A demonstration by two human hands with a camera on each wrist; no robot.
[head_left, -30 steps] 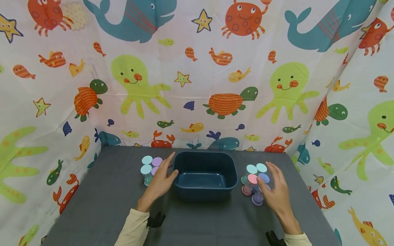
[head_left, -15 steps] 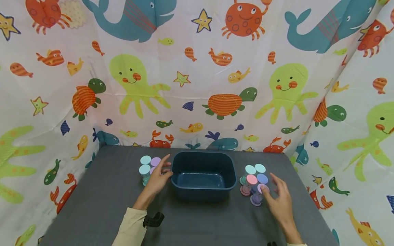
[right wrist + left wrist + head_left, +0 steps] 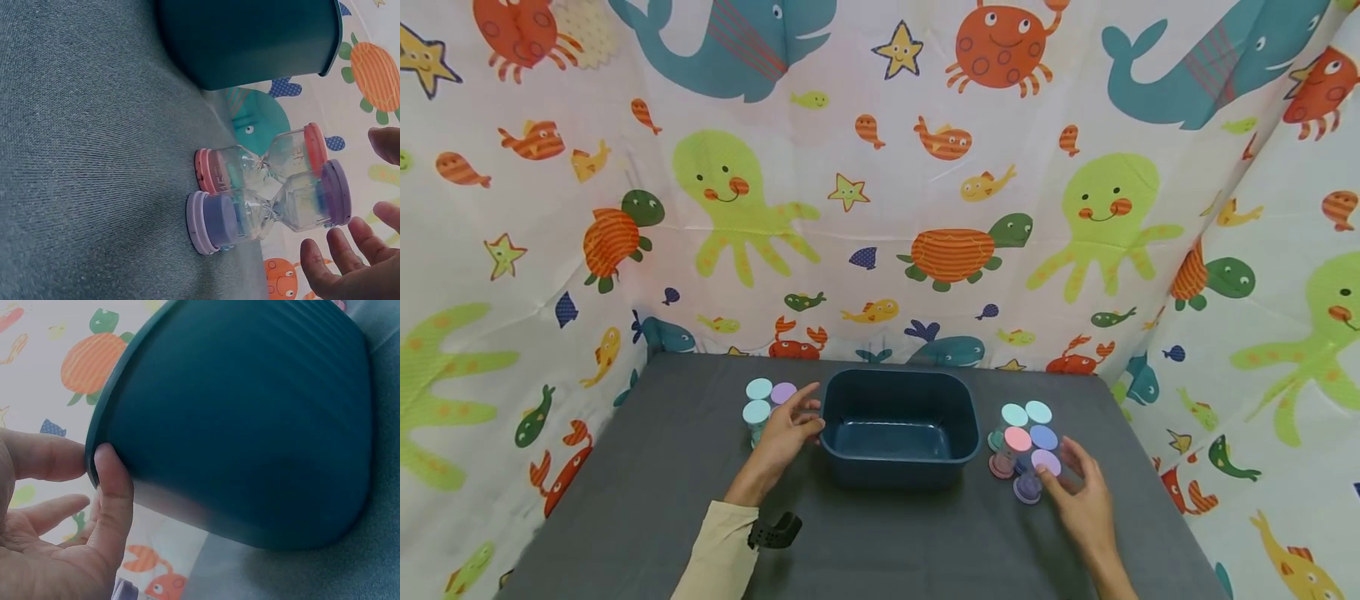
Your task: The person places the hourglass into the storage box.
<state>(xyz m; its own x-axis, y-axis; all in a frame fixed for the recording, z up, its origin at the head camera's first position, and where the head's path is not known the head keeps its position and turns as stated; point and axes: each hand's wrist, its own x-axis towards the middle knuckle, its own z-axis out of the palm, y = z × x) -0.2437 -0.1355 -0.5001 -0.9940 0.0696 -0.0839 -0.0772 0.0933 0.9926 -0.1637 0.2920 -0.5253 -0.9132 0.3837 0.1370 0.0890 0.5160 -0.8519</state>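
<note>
Bin (image 3: pixel 895 475), dark blue, round-cornered (a little glossy inside)

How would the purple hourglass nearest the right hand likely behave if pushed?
The purple hourglass might tip, standing taller than its base is wide. Its clear bulbs and thin neck look fragile. Once down, it would probably roll on its round caps.

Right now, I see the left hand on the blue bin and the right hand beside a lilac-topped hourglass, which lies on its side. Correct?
Not quite: the lilac-topped hourglass stands upright on the grey table, as the head view shows. The left hand is on the blue bin and the right hand beside that hourglass.
</note>
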